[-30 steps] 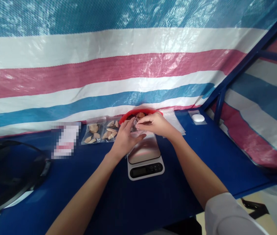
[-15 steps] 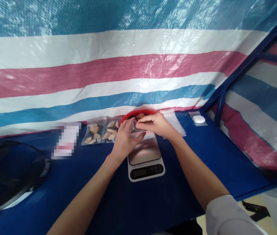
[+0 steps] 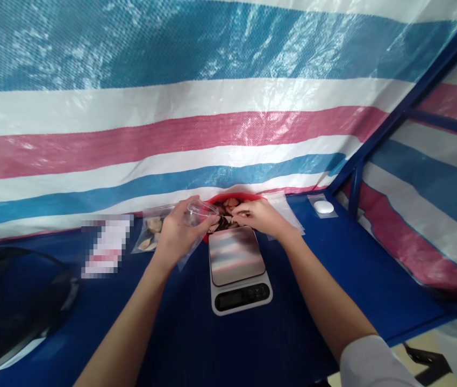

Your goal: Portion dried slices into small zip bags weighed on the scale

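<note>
My left hand [image 3: 176,231] is closed around a clear plastic bag [image 3: 198,213], whose mouth gapes toward the red basin [image 3: 212,198]. Brown dried slices [image 3: 228,207] fill the basin. Over its right side, my right hand [image 3: 258,216] reaches in with fingertips pinched together among the slices; whatever lies between them is hidden. Just in front of the basin stands a white kitchen scale [image 3: 237,258] with a shiny bare plate and a dark display.
A filled clear bag of slices [image 3: 148,236] lies left of my left hand. Flat clear bags [image 3: 287,209] lie right of the basin. Farther right is a white oval object [image 3: 323,207]. A large black round object [image 3: 14,306] occupies the left. Striped sheeting [image 3: 172,129] walls the back.
My hands have moved apart. The left hand went left with the bag, and the right hand came down to the slices in the basin. The view has tilted up slightly.
</note>
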